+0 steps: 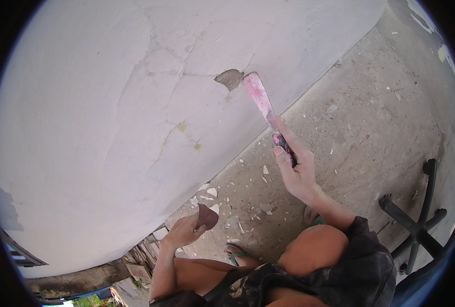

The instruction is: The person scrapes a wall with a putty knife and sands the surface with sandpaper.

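Observation:
My right hand is closed round the dark handle of a putty knife, its blade smeared with pink and white. The blade's tip is at the right edge of a bare grey patch in the cracked white wall; whether it touches cannot be told. Lower down, my left hand pinches a folded dark red-brown piece of sandpaper near the foot of the wall.
Paint flakes litter the concrete floor along the wall. A black five-legged chair base stands at right. Wooden planks lie at lower left. My bent knee and sandalled foot are below my hands.

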Demonstrator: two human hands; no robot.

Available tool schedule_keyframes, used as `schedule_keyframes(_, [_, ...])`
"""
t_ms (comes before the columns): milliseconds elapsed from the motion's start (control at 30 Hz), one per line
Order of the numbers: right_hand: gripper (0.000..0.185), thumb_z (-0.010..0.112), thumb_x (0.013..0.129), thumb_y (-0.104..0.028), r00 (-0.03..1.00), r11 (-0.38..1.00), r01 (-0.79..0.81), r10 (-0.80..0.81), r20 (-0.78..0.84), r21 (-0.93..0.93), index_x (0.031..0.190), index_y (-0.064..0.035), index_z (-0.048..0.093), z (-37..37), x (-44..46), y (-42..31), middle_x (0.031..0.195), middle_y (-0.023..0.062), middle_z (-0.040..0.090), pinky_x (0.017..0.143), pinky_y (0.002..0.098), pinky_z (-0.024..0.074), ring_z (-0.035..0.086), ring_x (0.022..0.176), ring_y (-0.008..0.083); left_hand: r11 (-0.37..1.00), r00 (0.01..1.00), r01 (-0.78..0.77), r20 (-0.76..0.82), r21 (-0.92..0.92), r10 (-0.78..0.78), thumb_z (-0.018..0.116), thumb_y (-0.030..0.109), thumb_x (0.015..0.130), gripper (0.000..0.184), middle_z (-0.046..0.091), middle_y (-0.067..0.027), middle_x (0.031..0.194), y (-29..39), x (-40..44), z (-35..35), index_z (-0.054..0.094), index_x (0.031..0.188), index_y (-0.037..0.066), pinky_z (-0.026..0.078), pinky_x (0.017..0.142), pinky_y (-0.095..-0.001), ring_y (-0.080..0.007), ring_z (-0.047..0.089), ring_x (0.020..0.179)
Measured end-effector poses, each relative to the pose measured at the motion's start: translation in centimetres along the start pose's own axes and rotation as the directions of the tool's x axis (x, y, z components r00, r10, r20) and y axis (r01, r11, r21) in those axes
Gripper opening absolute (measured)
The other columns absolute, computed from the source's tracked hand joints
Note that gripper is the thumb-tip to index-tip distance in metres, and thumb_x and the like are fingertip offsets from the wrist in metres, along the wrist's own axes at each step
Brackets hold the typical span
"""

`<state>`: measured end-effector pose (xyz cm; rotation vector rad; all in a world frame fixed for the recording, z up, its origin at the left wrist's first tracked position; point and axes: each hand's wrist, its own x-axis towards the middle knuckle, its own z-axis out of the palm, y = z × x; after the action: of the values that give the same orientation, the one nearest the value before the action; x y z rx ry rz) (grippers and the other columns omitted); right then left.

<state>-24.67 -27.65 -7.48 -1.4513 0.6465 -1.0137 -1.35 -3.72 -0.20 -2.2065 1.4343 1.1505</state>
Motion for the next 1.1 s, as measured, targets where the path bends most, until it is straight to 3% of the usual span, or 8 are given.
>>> schedule_keyframes(267, [0.047, 0.049, 0.094, -0.01, 0.994, 0.989, 0.094, -0.1, -0.051, -0.116, 0.141, -0.0112, 0.042, 0.8, 0.6, 1.3, 0.09, 0.0116, 0.065, 0.055, 0.0237, 0.0407, 0.044, 0.058, 0.0074, 0.999, 0.999, -0.027, -0.032, -0.042, 0.026, 0.059, 0.024, 0.085, 0.034, 0.061, -0.0259, 0.089, -0.1, -0.2, 0.1, 0.05, 0.105, -0.002, 0.046, 0.077, -0.0481, -0.044, 0.059, 0.088])
schedule_keyframes(467, [0.047, 0.049, 0.095, -0.013, 0.983, 0.97, -0.182, 0.181, 0.019, 0.163, 0.141, -0.0121, 0.042, 0.4, -0.6, 0.6, 0.083, 0.0097, 0.063, 0.054, 0.0236, 0.0394, 0.044, 0.058, 0.0072, 1.0, 0.999, -0.015, -0.034, 0.001, 0.015, 0.06, 0.025, 0.085, 0.032, 0.061, -0.0253, 0.087, -0.7, -0.2, 0.5, 0.051, 0.1, -0.002, 0.046, 0.075, -0.0476, -0.0435, 0.059, 0.086])
schedule_keyframes(567, [0.044, 0.048, 0.096, -0.015, 1.0, 0.997, 0.023, -0.024, -0.016, -0.071, 0.14, -0.0108, 0.044, 0.7, 0.3, 1.1, 0.071, 0.0073, 0.056, 0.052, 0.0231, 0.037, 0.041, 0.056, 0.0072, 1.0, 0.999, -0.027, -0.045, 0.004, 0.028, 0.06, 0.025, 0.085, 0.032, 0.061, -0.0249, 0.086, -0.2, -0.2, 0.2, 0.051, 0.099, -0.002, 0.046, 0.074, -0.0473, -0.0432, 0.059, 0.086])
schedule_keyframes(667, [0.042, 0.049, 0.096, -0.016, 0.998, 0.996, -0.048, 0.045, 0.041, 0.072, 0.138, -0.0126, 0.047, 0.3, 0.0, 0.6, 0.065, 0.0056, 0.05, 0.052, 0.0238, 0.0371, 0.041, 0.053, 0.0088, 1.0, 0.999, 0.009, -0.031, -0.017, -0.01, 0.06, 0.026, 0.085, 0.032, 0.061, -0.025, 0.086, -0.4, -0.2, 0.5, 0.051, 0.099, -0.002, 0.046, 0.075, -0.0474, -0.0431, 0.059, 0.086])
schedule_keyframes(767, [0.043, 0.047, 0.097, -0.015, 1.0, 1.0, 0.001, -0.001, 0.029, -0.004, 0.139, -0.0068, 0.043, -0.6, 0.3, 1.7, 0.07, 0.0001, 0.05, 0.054, 0.0214, 0.0362, 0.04, 0.059, 0.0058, 1.0, 1.0, 0.002, -0.02, 0.007, -0.001, 0.059, 0.025, 0.085, 0.032, 0.061, -0.0247, 0.086, -0.6, -0.2, 0.6, 0.051, 0.099, -0.002, 0.046, 0.075, -0.0474, -0.0431, 0.059, 0.086])
schedule_keyframes(867, [0.038, 0.049, 0.097, -0.014, 0.998, 0.984, 0.05, -0.042, 0.05, -0.173, 0.134, -0.0069, 0.05, -2.1, 1.1, 1.2, 0.069, 0.0016, 0.053, 0.053, 0.022, 0.0365, 0.041, 0.058, 0.0059, 1.0, 0.999, -0.02, -0.043, -0.002, 0.02, 0.059, 0.024, 0.085, 0.032, 0.061, -0.0249, 0.087, -0.6, -0.3, 0.8, 0.051, 0.1, -0.003, 0.046, 0.077, -0.0471, -0.0432, 0.059, 0.087])
schedule_keyframes(967, [0.034, 0.05, 0.096, -0.015, 0.99, 0.942, 0.018, 0.029, 0.135, -0.335, 0.128, -0.0069, 0.057, -4.6, 2.1, -1.4, 0.064, 0.0016, 0.051, 0.053, 0.0223, 0.0367, 0.04, 0.057, 0.006, 1.0, 0.999, -0.028, -0.036, 0.008, 0.029, 0.06, 0.024, 0.086, 0.036, 0.062, -0.024, 0.096, -0.7, -0.8, 0.8, 0.051, 0.111, 0.0, 0.047, 0.078, -0.0466, -0.0421, 0.059, 0.09])
schedule_keyframes(1100, [0.034, 0.052, 0.093, -0.011, 0.992, 0.92, 0.031, 0.021, 0.128, -0.391, 0.126, -0.0095, 0.059, -6.0, 2.7, -3.9, 0.059, 0.0032, 0.044, 0.051, 0.0236, 0.0358, 0.038, 0.053, 0.0075, 1.0, 0.999, 0.0, -0.035, 0.002, 0.0, 0.06, 0.023, 0.085, 0.035, 0.062, -0.0245, 0.096, -1.5, -0.9, 1.3, 0.051, 0.109, -0.001, 0.046, 0.079, -0.0467, -0.0424, 0.059, 0.091])
